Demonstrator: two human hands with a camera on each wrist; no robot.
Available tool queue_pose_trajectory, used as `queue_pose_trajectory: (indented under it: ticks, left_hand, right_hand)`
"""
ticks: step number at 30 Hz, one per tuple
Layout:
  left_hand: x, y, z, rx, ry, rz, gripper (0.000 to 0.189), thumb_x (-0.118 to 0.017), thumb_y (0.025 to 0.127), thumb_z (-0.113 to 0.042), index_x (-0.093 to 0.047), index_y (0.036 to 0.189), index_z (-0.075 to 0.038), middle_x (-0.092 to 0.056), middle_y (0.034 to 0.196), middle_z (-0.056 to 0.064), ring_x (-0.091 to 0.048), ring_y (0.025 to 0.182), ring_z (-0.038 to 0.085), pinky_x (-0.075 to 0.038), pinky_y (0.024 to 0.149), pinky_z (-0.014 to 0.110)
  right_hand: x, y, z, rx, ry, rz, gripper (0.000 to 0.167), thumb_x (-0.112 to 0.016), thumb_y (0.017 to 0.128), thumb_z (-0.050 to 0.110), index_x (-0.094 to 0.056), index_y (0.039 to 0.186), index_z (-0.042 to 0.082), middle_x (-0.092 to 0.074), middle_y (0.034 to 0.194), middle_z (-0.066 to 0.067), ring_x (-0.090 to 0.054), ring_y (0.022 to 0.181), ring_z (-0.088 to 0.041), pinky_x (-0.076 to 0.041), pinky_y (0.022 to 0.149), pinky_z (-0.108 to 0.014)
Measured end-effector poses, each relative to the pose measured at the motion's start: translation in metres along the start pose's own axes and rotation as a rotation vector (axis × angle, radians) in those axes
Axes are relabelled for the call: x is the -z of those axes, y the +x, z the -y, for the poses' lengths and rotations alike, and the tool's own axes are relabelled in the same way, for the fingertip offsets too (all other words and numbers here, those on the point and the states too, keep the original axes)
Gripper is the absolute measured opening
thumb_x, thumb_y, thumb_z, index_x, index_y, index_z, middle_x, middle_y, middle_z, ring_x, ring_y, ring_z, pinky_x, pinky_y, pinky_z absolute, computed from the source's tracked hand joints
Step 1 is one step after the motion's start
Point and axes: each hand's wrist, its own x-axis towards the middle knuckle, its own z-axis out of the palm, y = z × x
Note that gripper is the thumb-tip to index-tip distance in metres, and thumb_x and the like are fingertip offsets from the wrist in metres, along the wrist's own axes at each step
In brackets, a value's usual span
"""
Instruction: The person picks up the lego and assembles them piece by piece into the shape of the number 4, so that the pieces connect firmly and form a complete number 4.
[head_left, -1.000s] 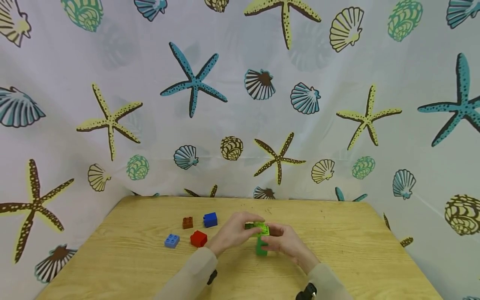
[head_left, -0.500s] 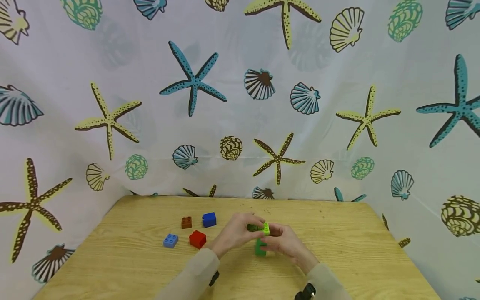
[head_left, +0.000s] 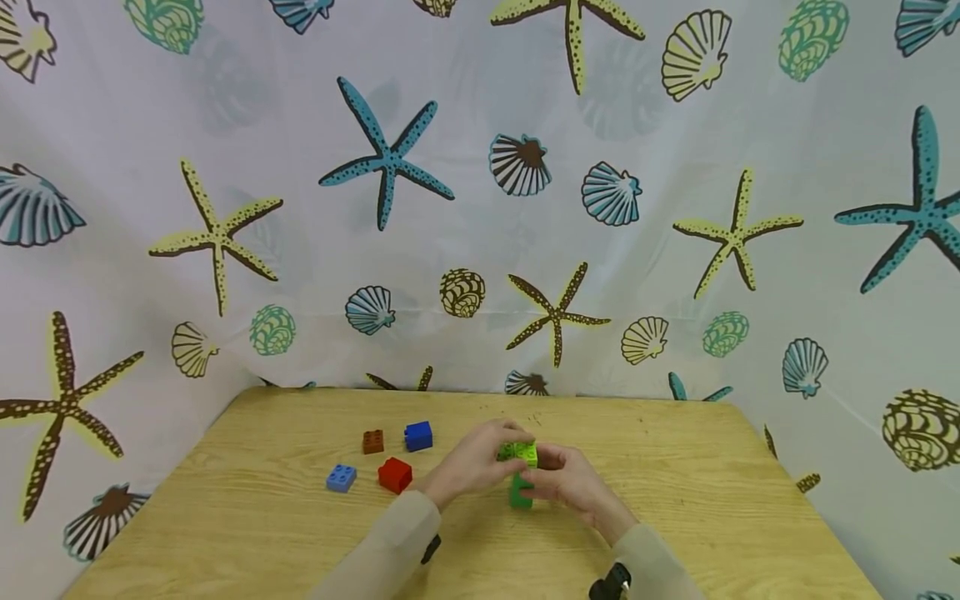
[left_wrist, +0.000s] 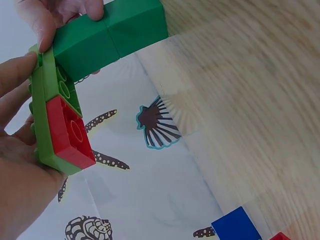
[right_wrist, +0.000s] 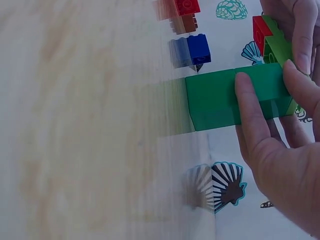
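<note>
My left hand point(head_left: 480, 457) grips light green toy building bricks point(left_wrist: 42, 115) at the top of a dark green stack. In the left wrist view a red brick point(left_wrist: 70, 132) sits under their overhanging end, its hollow underside showing. My right hand point(head_left: 576, 487) holds the dark green stack point(right_wrist: 215, 100), two blocks one above the other, with fingers along its side. The stack stands upright over the table, and the light green bricks lie across its upper end. Part of the join is hidden behind fingers.
Left of my hands, on the wooden table point(head_left: 675, 492), lie a dark blue brick point(head_left: 418, 436), another red brick point(head_left: 395, 475), a brown brick point(head_left: 372, 442) and a light blue brick point(head_left: 341, 477). A shell-and-starfish patterned cloth point(head_left: 450, 225) hangs behind and beside the table.
The light green bricks tipped in my left hand half a second ago, and now their studs face up again. Both hands stay in nearly the same place; the loose bricks have not moved.
</note>
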Motion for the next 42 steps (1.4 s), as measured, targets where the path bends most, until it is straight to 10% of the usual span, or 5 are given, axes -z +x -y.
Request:
queue_pose_trajectory:
  ticks: [34, 42]
  left_hand:
    - [0.004, 0.007, -0.001, 0.1, -0.03, 0.068, 0.032, -0.072, 0.09, -0.018, -0.07, 0.122, -0.013, -0.062, 0.107, -0.004, -0.056, 0.09, 0.008, -0.049, 0.078, 0.023]
    - [0.002, 0.003, 0.013, 0.09, -0.167, 0.012, 0.037, -0.075, 0.088, -0.024, -0.069, 0.123, -0.014, -0.069, 0.121, 0.002, -0.063, 0.102, 0.014, -0.054, 0.088, 0.033]
  right_hand:
    - [0.002, 0.003, 0.001, -0.021, -0.012, -0.006, 0.054, -0.068, 0.092, 0.009, -0.049, 0.14, -0.004, -0.061, 0.127, -0.016, -0.066, 0.108, -0.021, -0.054, 0.093, -0.043]
    - [0.002, 0.003, 0.001, -0.024, -0.007, -0.014, 0.055, -0.069, 0.091, 0.01, -0.048, 0.14, -0.005, -0.06, 0.129, -0.018, -0.066, 0.108, -0.021, -0.054, 0.092, -0.041]
